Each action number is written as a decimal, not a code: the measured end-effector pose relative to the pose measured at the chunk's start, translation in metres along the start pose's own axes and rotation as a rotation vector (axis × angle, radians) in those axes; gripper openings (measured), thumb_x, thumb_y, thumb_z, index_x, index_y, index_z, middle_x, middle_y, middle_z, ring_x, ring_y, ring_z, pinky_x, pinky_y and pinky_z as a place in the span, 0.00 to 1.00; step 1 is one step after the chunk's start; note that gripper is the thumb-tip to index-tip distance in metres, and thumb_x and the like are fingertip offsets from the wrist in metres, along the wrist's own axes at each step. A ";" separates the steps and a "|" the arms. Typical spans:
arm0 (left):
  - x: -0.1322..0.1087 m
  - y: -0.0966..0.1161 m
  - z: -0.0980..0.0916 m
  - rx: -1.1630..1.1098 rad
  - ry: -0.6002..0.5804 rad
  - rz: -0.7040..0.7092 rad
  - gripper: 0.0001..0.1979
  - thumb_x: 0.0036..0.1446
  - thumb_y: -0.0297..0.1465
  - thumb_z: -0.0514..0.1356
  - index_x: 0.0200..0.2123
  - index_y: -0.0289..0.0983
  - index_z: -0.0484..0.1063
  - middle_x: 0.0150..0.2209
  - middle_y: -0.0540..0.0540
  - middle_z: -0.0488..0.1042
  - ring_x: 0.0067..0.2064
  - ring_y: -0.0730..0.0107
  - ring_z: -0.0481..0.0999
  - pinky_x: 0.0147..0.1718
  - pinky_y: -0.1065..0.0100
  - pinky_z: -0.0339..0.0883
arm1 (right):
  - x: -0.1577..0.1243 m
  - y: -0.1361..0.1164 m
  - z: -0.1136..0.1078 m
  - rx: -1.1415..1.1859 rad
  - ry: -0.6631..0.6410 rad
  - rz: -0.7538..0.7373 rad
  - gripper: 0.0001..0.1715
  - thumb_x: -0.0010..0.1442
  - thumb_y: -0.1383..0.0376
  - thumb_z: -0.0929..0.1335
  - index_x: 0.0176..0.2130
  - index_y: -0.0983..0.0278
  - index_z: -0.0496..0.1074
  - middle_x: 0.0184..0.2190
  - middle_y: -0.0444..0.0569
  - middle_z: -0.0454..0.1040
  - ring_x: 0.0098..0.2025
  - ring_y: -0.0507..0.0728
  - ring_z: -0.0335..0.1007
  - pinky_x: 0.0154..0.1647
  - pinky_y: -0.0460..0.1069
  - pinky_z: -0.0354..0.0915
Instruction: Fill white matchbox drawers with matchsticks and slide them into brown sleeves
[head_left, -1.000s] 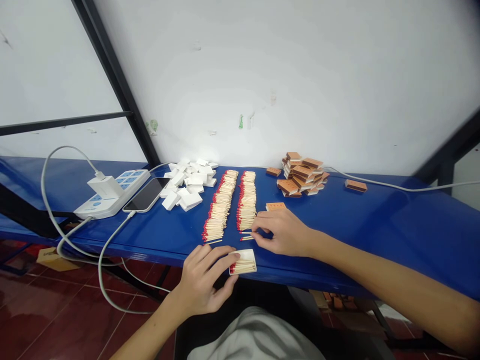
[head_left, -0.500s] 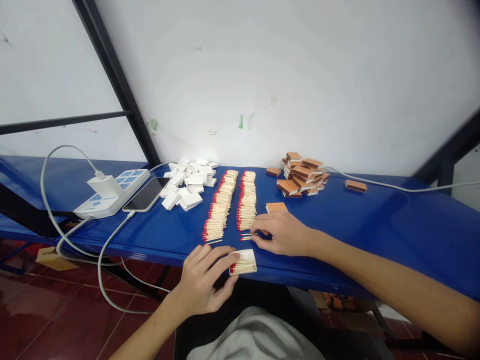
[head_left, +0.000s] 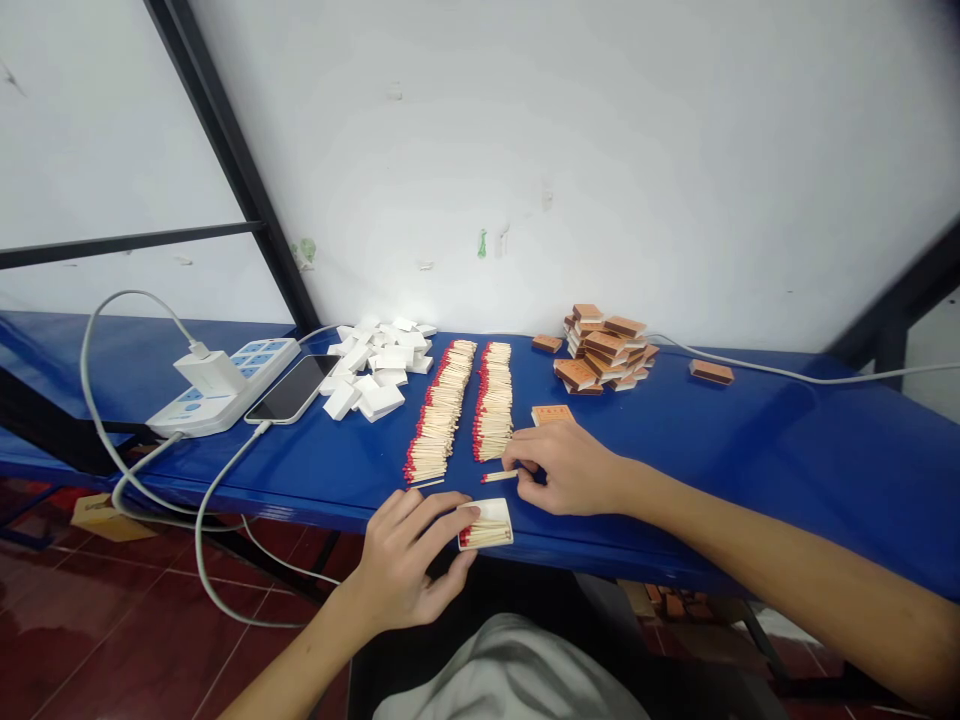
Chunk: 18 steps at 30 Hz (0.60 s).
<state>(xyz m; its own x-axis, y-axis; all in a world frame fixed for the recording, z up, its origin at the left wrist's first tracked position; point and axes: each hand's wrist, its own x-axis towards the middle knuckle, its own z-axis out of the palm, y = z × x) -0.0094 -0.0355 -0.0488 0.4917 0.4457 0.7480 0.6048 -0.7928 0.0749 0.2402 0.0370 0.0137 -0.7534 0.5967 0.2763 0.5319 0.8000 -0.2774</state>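
White tray (head_left: 486,523) at the near edge of the blue table (head_left: 750,450), part-filled: red heads to the left, one layer of sticks across the floor, probably room for more. Pinned flat by left hand (head_left: 405,560), closed on the tray's left end, thumb and fingers clamping the rim.

Just beyond the tray, to the right: right hand (head_left: 570,467), fingertips pinched shut on loose matches (head_left: 499,476) lying on the table. Looks like 1 or 2, too small to count. Not yet lifted.

Beyond the tray: 2 rows of matches (head_left: 442,415), long and dense, hardly depleted at the near ends.

Beyond-right of the tray, just behind the right hand: 1 orange sleeve (head_left: 552,413), flat and unused.

Further beyond-left of the tray: heap of empty white trays (head_left: 379,365). Further beyond-right: stack of brown closed boxes (head_left: 606,350) plus 2 strays, likely the finished lot.

Far left of the tray: phone (head_left: 294,388) and power strip (head_left: 225,385), cabled.

Judged progress – a modest stack boxed, 1 tray mid-fill and not sleeved, bulk of matches and trays untouched. Well short of halfway, at a guess.
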 end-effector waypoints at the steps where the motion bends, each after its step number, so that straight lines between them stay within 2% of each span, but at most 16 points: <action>1: 0.000 0.000 0.000 -0.003 -0.001 -0.001 0.15 0.58 0.27 0.62 0.49 0.37 0.73 0.45 0.42 0.81 0.36 0.62 0.74 0.33 0.61 0.62 | 0.000 0.000 0.000 -0.002 -0.002 0.006 0.06 0.51 0.73 0.67 0.32 0.65 0.72 0.27 0.43 0.73 0.27 0.50 0.63 0.30 0.47 0.52; 18: -0.002 -0.001 0.001 -0.013 -0.003 -0.004 0.15 0.58 0.28 0.63 0.49 0.37 0.73 0.46 0.42 0.81 0.36 0.62 0.73 0.34 0.61 0.62 | 0.001 -0.001 -0.001 0.031 -0.031 0.038 0.05 0.52 0.72 0.66 0.32 0.64 0.71 0.26 0.42 0.71 0.26 0.49 0.60 0.29 0.46 0.48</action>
<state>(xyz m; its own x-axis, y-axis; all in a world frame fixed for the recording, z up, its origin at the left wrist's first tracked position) -0.0105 -0.0348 -0.0510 0.4913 0.4502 0.7456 0.5986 -0.7964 0.0864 0.2393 0.0368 0.0147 -0.7448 0.6238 0.2370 0.5482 0.7745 -0.3158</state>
